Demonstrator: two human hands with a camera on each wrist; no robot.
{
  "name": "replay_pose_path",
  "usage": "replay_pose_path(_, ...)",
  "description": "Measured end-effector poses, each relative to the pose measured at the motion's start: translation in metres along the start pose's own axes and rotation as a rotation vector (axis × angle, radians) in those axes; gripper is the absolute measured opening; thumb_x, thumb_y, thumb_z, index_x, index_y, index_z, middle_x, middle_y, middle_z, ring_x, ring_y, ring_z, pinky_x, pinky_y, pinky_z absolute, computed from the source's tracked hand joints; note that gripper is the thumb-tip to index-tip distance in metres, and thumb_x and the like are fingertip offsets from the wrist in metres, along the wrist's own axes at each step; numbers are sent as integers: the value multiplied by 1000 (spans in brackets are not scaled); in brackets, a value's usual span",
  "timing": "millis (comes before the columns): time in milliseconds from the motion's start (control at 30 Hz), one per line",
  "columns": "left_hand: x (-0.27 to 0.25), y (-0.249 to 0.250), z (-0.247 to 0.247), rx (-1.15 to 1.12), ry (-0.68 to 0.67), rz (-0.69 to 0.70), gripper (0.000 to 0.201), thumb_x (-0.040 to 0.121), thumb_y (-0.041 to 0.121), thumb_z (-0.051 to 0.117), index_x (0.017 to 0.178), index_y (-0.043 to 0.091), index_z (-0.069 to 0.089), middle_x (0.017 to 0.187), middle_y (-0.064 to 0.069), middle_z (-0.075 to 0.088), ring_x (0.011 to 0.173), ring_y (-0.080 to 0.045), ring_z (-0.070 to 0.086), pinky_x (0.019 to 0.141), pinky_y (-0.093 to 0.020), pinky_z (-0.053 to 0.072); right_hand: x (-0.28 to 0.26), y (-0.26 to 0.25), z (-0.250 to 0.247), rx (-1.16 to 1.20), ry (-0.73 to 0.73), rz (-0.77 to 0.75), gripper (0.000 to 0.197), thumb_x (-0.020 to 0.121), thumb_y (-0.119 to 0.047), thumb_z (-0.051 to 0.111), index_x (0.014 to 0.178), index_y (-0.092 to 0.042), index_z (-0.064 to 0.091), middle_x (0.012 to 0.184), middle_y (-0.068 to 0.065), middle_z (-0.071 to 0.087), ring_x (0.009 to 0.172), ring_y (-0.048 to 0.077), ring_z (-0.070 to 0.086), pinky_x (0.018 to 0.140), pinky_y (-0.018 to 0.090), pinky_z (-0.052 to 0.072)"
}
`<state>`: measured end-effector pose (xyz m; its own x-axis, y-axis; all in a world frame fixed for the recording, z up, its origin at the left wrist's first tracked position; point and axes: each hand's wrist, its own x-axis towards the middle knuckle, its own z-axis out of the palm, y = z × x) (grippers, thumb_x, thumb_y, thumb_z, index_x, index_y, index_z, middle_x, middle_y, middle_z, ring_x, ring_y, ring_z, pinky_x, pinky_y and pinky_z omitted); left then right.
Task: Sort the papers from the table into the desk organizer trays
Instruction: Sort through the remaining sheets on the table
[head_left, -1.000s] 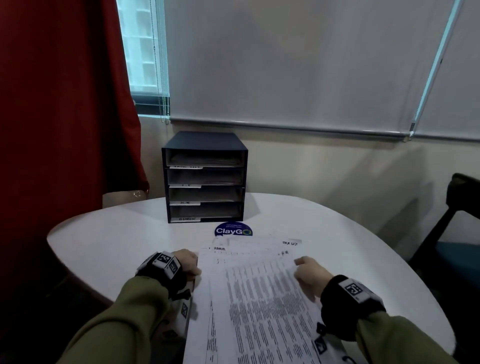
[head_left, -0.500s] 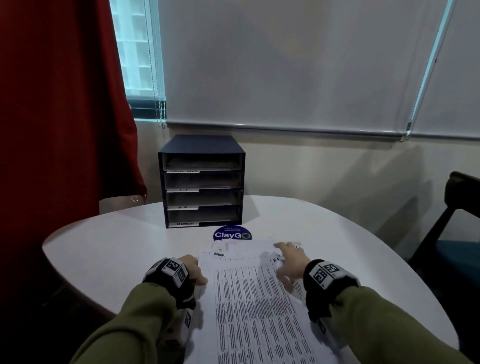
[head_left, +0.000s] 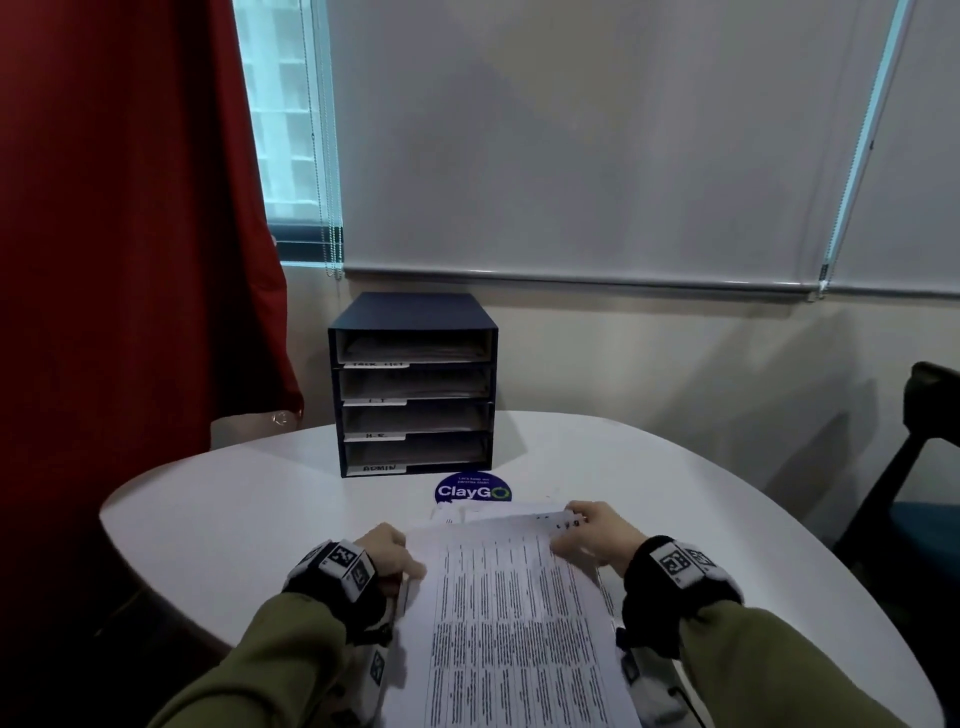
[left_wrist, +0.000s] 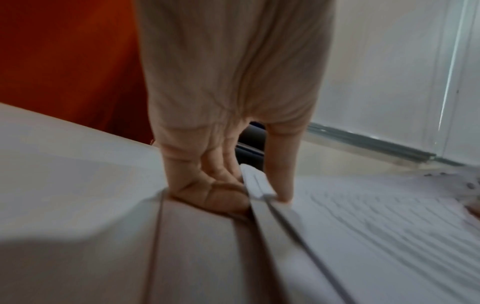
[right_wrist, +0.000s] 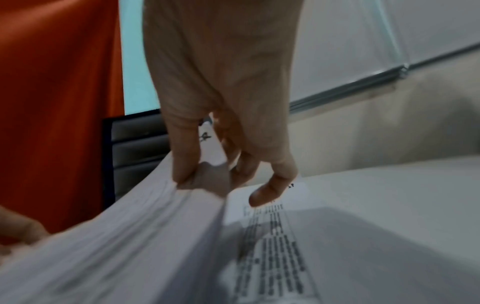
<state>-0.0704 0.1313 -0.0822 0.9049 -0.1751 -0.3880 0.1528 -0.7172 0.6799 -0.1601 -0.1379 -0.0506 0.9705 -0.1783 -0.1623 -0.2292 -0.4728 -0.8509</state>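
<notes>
A stack of printed papers (head_left: 514, 613) lies on the white table (head_left: 218, 509) in front of me. My left hand (head_left: 410, 569) grips the stack's left edge; in the left wrist view the thumb lies on top of the papers (left_wrist: 376, 226) and the fingers (left_wrist: 215, 197) curl beneath. My right hand (head_left: 569, 530) pinches the far right corner of the top sheets (right_wrist: 130, 236) and lifts them off a printed sheet (right_wrist: 272, 246) below. The dark four-tray desk organizer (head_left: 413, 384) stands at the table's far side, with papers in its labelled trays.
A round blue ClayGo sticker (head_left: 472, 491) sits between the organizer and the stack. A red curtain (head_left: 119, 260) hangs at the left, and a dark chair (head_left: 919, 467) stands by the table's right edge. Lowered window blinds (head_left: 597, 145) cover the wall behind.
My right hand has slid from the stack's right edge to its far right corner and raised the top sheets. The left hand stays at the left edge.
</notes>
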Motion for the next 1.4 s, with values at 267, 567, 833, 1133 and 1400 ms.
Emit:
replay_pose_path(267,-47,45,-15,-536,-22,384,67,75,49,69,127,13,48,129,-11,55,117,-28,54,98,-38,43,-34,-55,-49,804,101,-287,17,92,9,49,95,-5,58,67,1,69,56,7,66,50,16,52)
replay_pose_path(567,-124,98,9,-546,524,719,48,102,15,35,146,8,19,116,0,52,77,7,49,63,-2,39,-78,-123,-47,665,369,-654,16,92,-6,59,106,-8,52,90,3,70,76,9,70,62,21,56)
replay_pose_path(833,-97,50,40,-509,421,531,30,99,12,34,129,13,28,119,1,56,89,-11,56,82,-26,50,-53,-28,15,507,341,-246,31,88,3,56,114,-6,41,108,15,60,89,21,63,75,35,54)
replay_pose_path(1133,-63,45,34,-410,319,332,50,94,5,32,143,13,22,114,-14,60,78,-20,55,62,-26,42,-23,-25,30,319,392,-52,22,91,3,33,107,-10,40,93,9,55,79,23,55,74,42,53)
replay_pose_path(1400,-22,14,-28,-423,224,57,42,86,-4,38,127,-7,46,128,-23,53,112,-34,54,87,-32,42,23,-38,49,185,137,191,30,85,17,26,94,2,50,60,-2,31,46,8,33,37,18,19)
